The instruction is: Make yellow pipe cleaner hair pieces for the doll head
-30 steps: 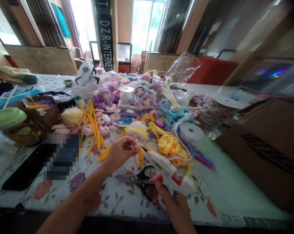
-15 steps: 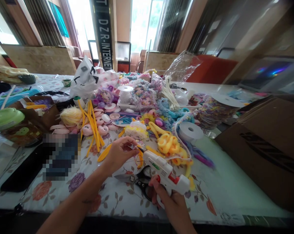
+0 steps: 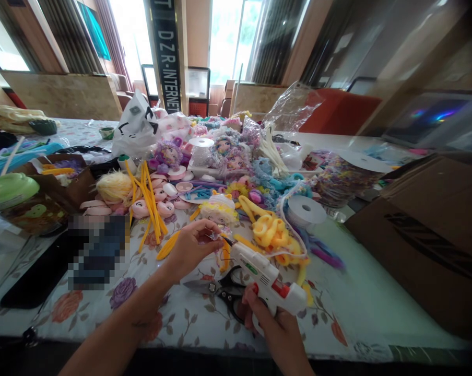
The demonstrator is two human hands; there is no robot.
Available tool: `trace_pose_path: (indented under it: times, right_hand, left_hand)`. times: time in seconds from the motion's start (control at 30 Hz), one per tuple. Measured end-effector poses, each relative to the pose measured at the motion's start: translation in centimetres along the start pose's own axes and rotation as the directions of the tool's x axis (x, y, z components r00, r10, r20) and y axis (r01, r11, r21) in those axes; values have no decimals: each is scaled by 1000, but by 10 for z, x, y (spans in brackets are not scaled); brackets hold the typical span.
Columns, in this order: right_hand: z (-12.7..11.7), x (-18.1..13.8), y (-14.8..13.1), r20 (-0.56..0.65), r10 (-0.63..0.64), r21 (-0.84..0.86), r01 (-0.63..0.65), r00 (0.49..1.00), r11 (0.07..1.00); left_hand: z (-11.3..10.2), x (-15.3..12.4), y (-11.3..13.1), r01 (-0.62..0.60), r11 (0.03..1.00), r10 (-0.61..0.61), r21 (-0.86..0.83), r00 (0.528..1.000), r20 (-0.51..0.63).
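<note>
While a white glue gun (image 3: 261, 265) sat at lower centre, clasped by the right hand (image 3: 274, 322), its green label (image 3: 251, 268) was illegible; the left hand (image 3: 197, 243) pinched something too small to identify near the nozzle (image 3: 228, 241). Scissors (image 3: 212, 287) lay partly hidden; at upper centre, a cropped dark pillar (image 3: 166, 36) read "DZR-INTERNET".

left forearm (image 3: 132, 316) angled inward | left grip (image 3: 192, 244) farther out, pinched | right grip (image 3: 274, 321) closer in, curled closed
</note>
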State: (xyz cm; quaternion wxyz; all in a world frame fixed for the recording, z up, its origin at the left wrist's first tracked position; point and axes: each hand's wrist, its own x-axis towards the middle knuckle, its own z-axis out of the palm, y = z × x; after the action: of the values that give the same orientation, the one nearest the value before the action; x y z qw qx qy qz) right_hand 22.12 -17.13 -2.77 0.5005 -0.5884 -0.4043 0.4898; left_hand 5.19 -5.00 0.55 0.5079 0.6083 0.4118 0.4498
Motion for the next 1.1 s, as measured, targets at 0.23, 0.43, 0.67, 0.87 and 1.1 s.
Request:
trace_pose_path:
  times: [0.23,0.43,0.67,0.87,1.1]
  right_hand:
    - [0,0,0,-4,9,-3,-9,1000,1000]
    - [0,0,3,-5,15,-13,-15,1000,1000]
    - [0,-1,-4,-20,33,-20,-33,999,999]
    - [4,-4,-15,-73,11,-24,-12,997,1000]
    - [3,-3,-8,-58,30,-27,-32,998,999]
  left_hand:
    - [0,0,0,13,1000,-13,-12,1000,-7]
    - [0,0,-1,9,1000,-9,-24,1000,-11]
    - [0,0,-1,11,1000,-11,-17,1000,-3]
    - [0,0,0,21,1000,-21,-22,1000,-4]
    - [0,0,-1,20,1000,-20,-14,1000,-2]
